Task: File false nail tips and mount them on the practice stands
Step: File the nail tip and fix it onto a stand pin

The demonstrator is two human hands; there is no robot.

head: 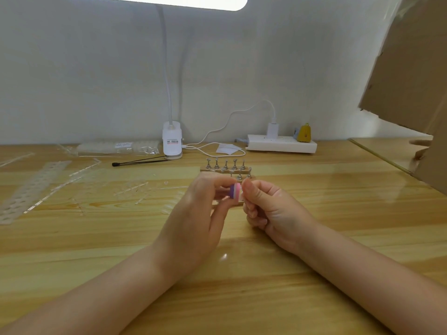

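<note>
left hand: the left hand [203, 201] pinches a small purple-and-pink nail file block [235, 191] between thumb and fingertips, above the middle of the wooden desk [314, 213].
right hand: the right hand [268, 209] has its fingers curled in and thumb up against the block; a clear false nail tip [242, 198] seems pinched there, though it is too small and see-through to be sure.
stands: the practice stands [227, 168] sit on a wooden base just beyond the hands, toward the desk's back edge.
risk, slip: the tip is tiny and smooth, so a hard filing stroke could flick it out of the pinch and onto the desk, where it would be hard to spot among the clear plastic strips [36, 184].
risk, knock: the stands are near the knuckles; a wide stroke could tip the row.
risk, overfiling: the edge is hidden by the fingers, so uneven pressure could misshape it.
count, hands: two.
count, file blocks: one.
count, stands: about nine metal pegs, in two rows; the front row is partly hidden.
count, lamp: one clip lamp [172, 141].
count, power strip: one [281, 143].
</note>
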